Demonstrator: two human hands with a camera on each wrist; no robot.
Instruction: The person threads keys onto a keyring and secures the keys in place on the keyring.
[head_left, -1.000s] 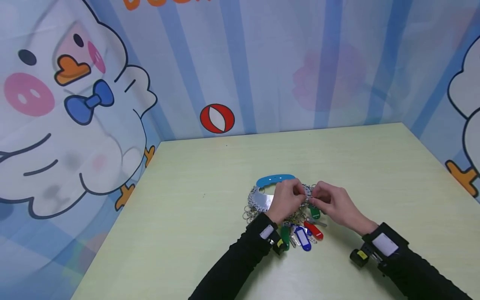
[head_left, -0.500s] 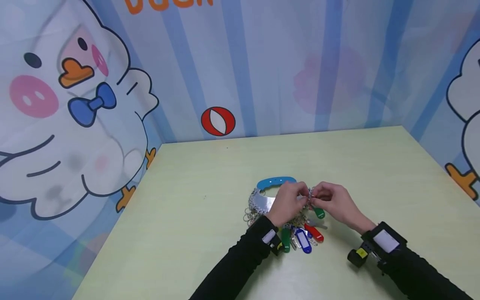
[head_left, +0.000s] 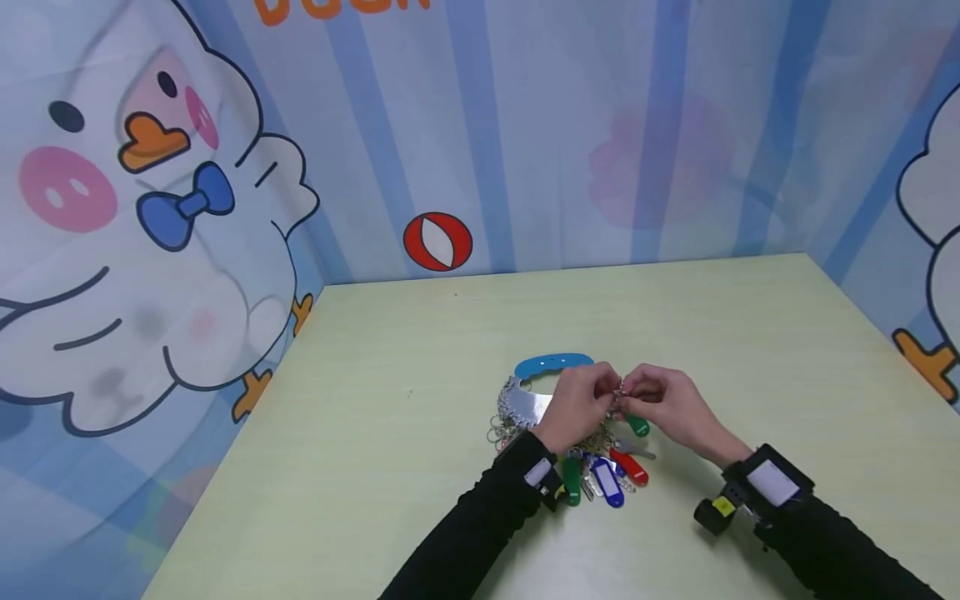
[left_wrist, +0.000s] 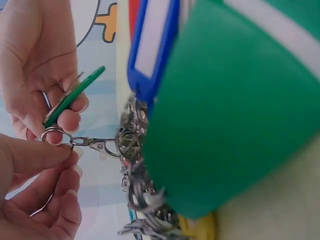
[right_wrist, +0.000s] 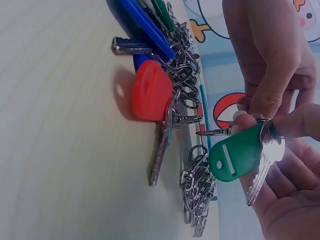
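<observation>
My left hand (head_left: 576, 407) pinches the small end of a metal swivel clasp (left_wrist: 102, 145), which hooks to a ring-shaped metal holder (head_left: 525, 403) with a blue handle (head_left: 553, 362). Close on its right, my right hand (head_left: 671, 408) holds a split ring (left_wrist: 56, 134) between thumb and fingers. From that ring hang a silver key (right_wrist: 265, 170) and a green key tag (right_wrist: 237, 152). Ring and clasp end meet at the fingertips; whether they are linked is hard to tell. Several other clasps (right_wrist: 197, 185) crowd the holder's edge.
Below the holder lie a red key tag (head_left: 628, 467), a blue key tag (head_left: 607, 482) and another green tag (head_left: 572, 479) with keys. The pale table (head_left: 405, 475) meets a printed backdrop (head_left: 540, 142) behind.
The fingertips have come closer together. The held green tag has shifted slightly right and tilted, and over the last half second both hands have stayed almost still.
</observation>
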